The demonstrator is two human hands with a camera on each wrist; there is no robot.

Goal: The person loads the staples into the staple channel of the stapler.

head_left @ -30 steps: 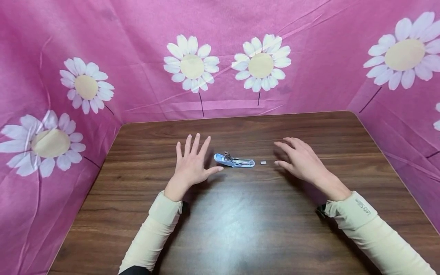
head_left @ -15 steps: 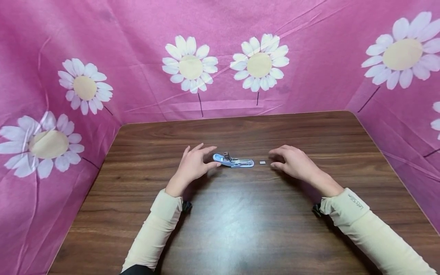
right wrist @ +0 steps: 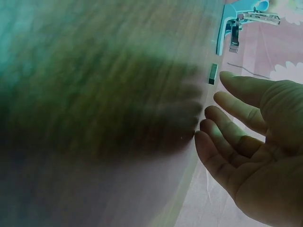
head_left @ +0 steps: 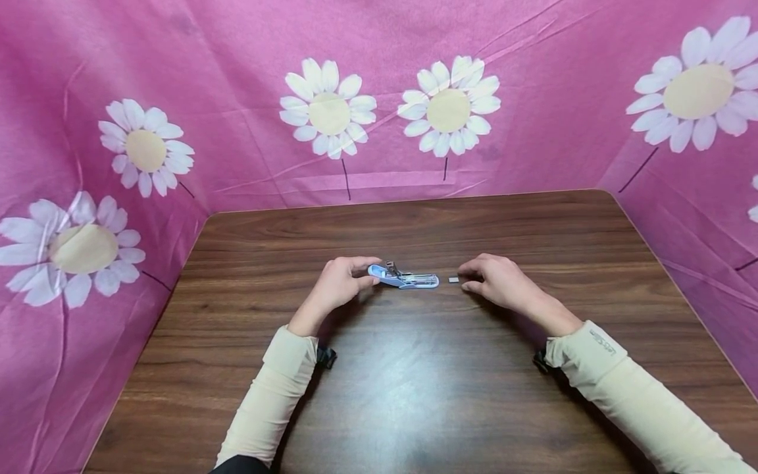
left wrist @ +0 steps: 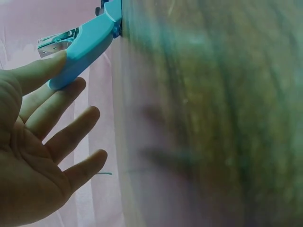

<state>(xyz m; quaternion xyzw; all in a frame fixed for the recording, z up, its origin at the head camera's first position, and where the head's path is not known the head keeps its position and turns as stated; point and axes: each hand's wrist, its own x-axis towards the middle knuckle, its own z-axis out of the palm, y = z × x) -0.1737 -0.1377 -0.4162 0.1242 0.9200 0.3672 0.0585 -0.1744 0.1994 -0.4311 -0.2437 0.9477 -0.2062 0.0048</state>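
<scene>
Fingers of my left hand (head_left: 337,283) pinch the long blue plastic stapler (head_left: 407,284), best kept steady; at its 3 o'clock, an oblong silver metal strip (head_left: 453,280), my loose-fingered right hand (head_left: 500,282) just beside.

Pink cloth backdrop (head_left: 385,39) with large white daisies (head_left: 448,110), brown wood-grain tabletop (head_left: 485,388), pale patch of reflected light (head_left: 399,375)

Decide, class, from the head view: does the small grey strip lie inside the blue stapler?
No, the small grey strip lies on the table, with a gap between it and the blue stapler.
</scene>
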